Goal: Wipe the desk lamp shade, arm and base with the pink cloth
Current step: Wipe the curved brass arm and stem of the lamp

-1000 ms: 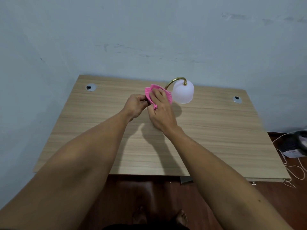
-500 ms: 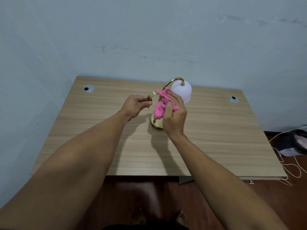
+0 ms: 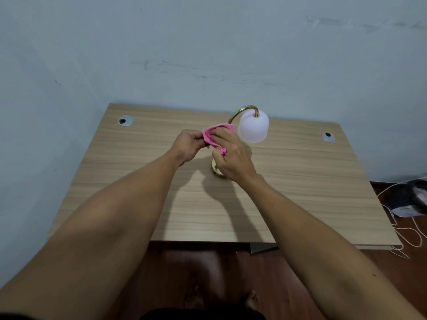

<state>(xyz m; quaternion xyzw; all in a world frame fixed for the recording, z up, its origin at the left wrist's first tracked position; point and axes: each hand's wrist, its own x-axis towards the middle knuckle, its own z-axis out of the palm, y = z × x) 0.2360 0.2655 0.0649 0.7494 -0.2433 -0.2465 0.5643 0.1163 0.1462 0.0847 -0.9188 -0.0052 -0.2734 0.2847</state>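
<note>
A light wooden desk [image 3: 300, 192] with horizontal grain fills the middle of the frame and is set against a pale blue wall [image 3: 208, 54] marked with faint scuffs. Dark reddish wood flooring [image 3: 208, 262] is seen below the desk's near edge, and bare feet [image 3: 224, 299] are visible at the bottom centre. Two round cable grommets are set into the desktop, one at the upper left corner [image 3: 125, 121] and one at the upper right [image 3: 328, 136]. Wide bare wood is left open on both sides of the lamp and toward the near edge. At the right edge of the frame, off the desk, a dark bundle [image 3: 409, 197] and pale cords [image 3: 406, 234] lie on the floor.

One desk lamp is seen just above the frame's centre: a curved brass arm [image 3: 240, 112], a frosted white shade [image 3: 253, 128] hanging from it, and a brass base [image 3: 216, 169] resting on the desk, partly hidden by the hands. One pink cloth [image 3: 213, 137] is held just left of the shade, over the lower stem. The left hand [image 3: 187, 146] is clenched beside the cloth's left edge; what lies inside its grip cannot be told. The right hand [image 3: 231, 155] is closed around the cloth, a pink tail showing at the thumb.
</note>
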